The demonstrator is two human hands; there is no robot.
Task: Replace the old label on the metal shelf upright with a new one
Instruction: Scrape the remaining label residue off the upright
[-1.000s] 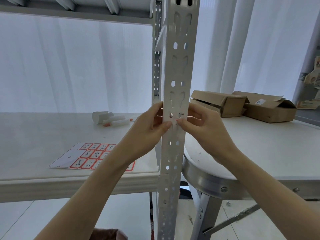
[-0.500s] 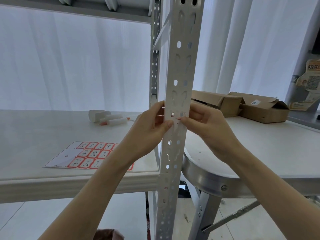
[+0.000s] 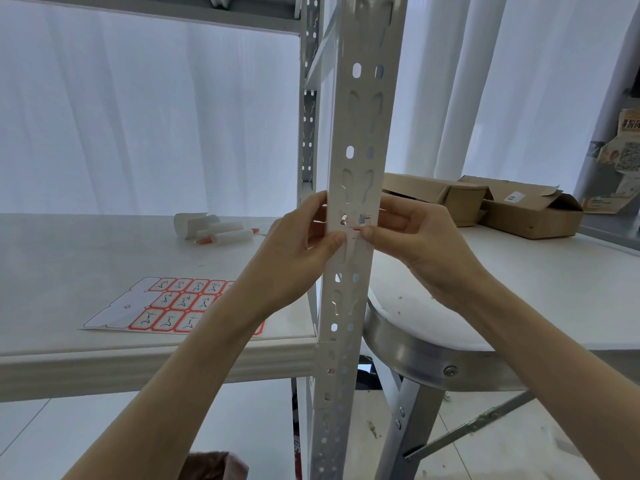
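Observation:
The white perforated metal shelf upright [image 3: 360, 126] stands straight in front of me. At hand height a label [image 3: 353, 221] lies on its front face; only a thin red edge of it shows. My left hand [image 3: 294, 258] grips the upright from the left, fingers behind it and thumb on the front just below the label. My right hand [image 3: 422, 244] comes from the right, fingers curled behind the flange, and its thumb tip pinches at the label's red lower edge. A sheet of red-bordered labels [image 3: 173, 303] lies on the shelf board, its left part peeled bare.
White paper rolls and a red-tipped pen [image 3: 221, 230] lie further back on the shelf board [image 3: 104, 362]. To the right a round table with a metal rim [image 3: 415, 355] carries open cardboard boxes [image 3: 519, 213]. White curtains hang behind.
Both hands stay at the same spot on the upright, thumbs at the label. Only my view has shifted slightly.

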